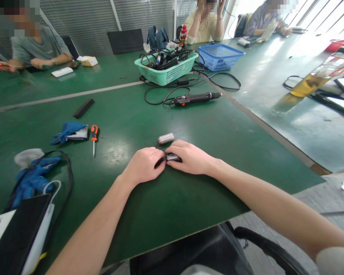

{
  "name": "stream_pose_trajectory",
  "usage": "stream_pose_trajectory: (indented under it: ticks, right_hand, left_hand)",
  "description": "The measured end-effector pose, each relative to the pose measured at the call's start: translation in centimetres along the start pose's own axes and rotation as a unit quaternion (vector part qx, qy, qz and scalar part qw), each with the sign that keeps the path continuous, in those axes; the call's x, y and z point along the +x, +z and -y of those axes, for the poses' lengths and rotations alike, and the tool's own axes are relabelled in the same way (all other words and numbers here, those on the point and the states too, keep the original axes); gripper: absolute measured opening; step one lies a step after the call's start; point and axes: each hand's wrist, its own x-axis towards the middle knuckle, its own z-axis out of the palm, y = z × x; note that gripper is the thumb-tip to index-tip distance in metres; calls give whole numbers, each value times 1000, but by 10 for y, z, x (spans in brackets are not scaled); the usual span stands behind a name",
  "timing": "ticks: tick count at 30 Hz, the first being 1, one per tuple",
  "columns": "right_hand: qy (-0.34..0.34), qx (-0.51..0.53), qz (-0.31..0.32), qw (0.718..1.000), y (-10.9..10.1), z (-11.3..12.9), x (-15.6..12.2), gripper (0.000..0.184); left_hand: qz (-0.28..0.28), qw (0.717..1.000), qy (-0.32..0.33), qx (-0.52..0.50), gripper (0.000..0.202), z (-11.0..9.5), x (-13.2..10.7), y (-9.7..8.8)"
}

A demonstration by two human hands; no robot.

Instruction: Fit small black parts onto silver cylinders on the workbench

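Observation:
My left hand (pixel 145 165) and my right hand (pixel 187 157) meet over the green table (pixel 160 217). Between their fingertips is a small black and silver piece (pixel 172 157), partly hidden by the fingers. Its black end shows under my left fingers, and my right fingers curl round the silver part. I cannot tell whether it is one piece or two. Just beyond my hands lies a short silver metal block (pixel 166 138) on its side. To the left, a screwdriver (pixel 94 139) with an orange and black handle points toward me.
Blue gloves (pixel 67 131), a black bar (pixel 83 108) and a phone (pixel 20 233) lie left. Farther back are a corded electric screwdriver (pixel 197 99), a green basket (pixel 166 76) of tools and a blue basket (pixel 220 57). A bottle (pixel 311 82) is right. Several people sit around.

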Motion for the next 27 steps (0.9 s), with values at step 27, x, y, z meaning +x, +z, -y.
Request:
stream_pose_trajectory:
  ticks: [27]
  right_hand:
    - [2, -2, -1, 1000, 1, -2, -1, 21]
  left_hand:
    - [-2, 1000, -6, 0, 14, 0, 0, 0]
